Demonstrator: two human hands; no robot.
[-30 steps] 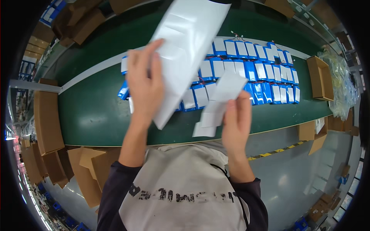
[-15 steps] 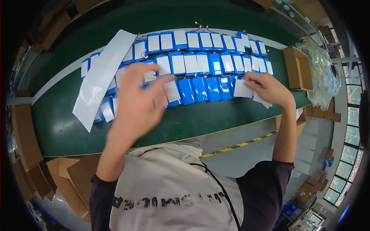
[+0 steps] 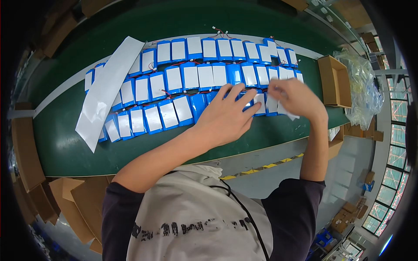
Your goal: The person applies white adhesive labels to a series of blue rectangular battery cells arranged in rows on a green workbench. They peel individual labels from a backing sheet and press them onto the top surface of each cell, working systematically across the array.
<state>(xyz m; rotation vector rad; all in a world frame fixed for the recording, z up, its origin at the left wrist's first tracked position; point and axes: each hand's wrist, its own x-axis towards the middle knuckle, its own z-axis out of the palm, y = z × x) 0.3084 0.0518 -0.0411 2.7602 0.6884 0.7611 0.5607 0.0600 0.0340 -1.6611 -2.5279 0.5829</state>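
Note:
Blue battery packs point(image 3: 198, 105) with thin wires lie in three curved rows on the green table, most topped with a white rectangular pad point(image 3: 183, 108). My left hand point(image 3: 228, 114) rests over the near row, open with fingers spread, hiding several packs. Its fingertips reach beside a white pad point(image 3: 259, 99) on one pack. To the right, my right hand point(image 3: 300, 96) has thumb and fingers curled together over the row's end, slightly blurred. Just under it are another white pad point(image 3: 271, 104) and loose white pieces point(image 3: 291, 115); whatever its fingertips pinch is hidden.
A long glossy white sheet point(image 3: 104, 98) lies slantwise across the left ends of the rows. An open cardboard box point(image 3: 334, 82) and clear plastic bags point(image 3: 363, 89) stand at the right. The green table point(image 3: 174, 152) ends just before my body; more cardboard point(image 3: 82, 204) is below left.
My left hand has moved right, from above the left part of the rows to the near row's middle. My right hand has shifted slightly left; a white pad now lies on a pack between them.

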